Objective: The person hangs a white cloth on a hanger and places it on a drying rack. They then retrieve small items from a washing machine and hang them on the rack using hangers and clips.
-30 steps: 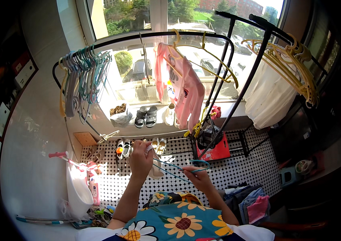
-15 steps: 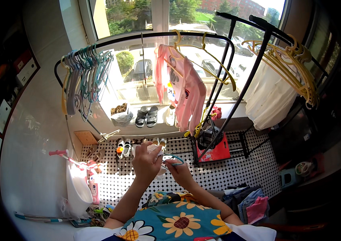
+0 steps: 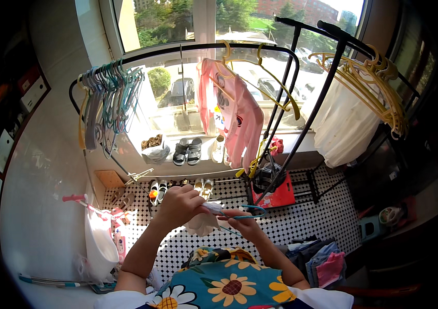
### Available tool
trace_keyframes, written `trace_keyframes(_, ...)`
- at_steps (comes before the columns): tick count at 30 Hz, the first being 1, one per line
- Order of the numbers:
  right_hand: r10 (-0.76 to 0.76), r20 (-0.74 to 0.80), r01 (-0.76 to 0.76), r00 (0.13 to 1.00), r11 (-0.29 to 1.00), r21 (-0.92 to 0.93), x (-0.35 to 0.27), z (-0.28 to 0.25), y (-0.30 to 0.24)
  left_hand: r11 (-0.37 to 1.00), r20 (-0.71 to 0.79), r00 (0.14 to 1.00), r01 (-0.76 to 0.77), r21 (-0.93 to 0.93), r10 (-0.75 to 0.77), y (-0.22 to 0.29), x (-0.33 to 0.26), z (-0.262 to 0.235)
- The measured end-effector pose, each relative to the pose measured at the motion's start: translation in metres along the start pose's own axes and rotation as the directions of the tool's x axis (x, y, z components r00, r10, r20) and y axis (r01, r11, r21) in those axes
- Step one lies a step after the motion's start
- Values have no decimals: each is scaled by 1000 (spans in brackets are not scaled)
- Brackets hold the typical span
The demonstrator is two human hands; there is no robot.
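Left hand (image 3: 180, 206) is curled, knuckles up, thumb and fingers pinching an edge of a white cloth (image 3: 202, 224). Right hand (image 3: 243, 225) pinches a teal hanger (image 3: 264, 211), thumb along it, a curved end standing out to the right. Cloth hangs slack below the left hand, in the gap between the two, above the tiled floor (image 3: 301, 221). Whether the hanger's near end is inside the cloth or only against it: cannot tell; the left fingers hide the contact. Kind of garment: not clear. Failure modes, by my judgement: (1) cloth drops to the floor, since only the left pinch visibly bears it; cause would be those fingers easing early. (2) Hanger twists in the right hand; cause, a narrow grip on a thin bar with the frame free to turn. (3) Cloth, seemingly thin, snags or stretches if the hanger is pushed against a bunched edge. (4) If the hands rise carelessly, the protruding curve could catch the pink top (image 3: 247, 116) hanging on the black rack (image 3: 198, 47) ahead.
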State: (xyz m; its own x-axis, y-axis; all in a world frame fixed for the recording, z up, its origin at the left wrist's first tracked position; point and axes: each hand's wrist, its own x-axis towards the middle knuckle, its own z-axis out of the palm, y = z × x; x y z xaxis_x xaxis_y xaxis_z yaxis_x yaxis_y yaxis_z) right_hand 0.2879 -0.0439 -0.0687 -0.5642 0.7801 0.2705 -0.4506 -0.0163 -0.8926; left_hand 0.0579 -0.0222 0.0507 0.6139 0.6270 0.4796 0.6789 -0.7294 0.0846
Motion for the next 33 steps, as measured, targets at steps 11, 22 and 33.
trace_keyframes(11,154,336,-240,929,943,230,3,-7,-16,987,-263,963,21,-157,-62,27,12,-61)
trace_keyframes(22,-172,195,244,966,342,-907,11,27,-30,915,-418,832,239,-323,-365,0,-24,-74)
trace_keyframes(33,-81,383,389,920,88,-917,1,-5,-115,932,-393,846,304,-198,-360,-44,-71,-40)
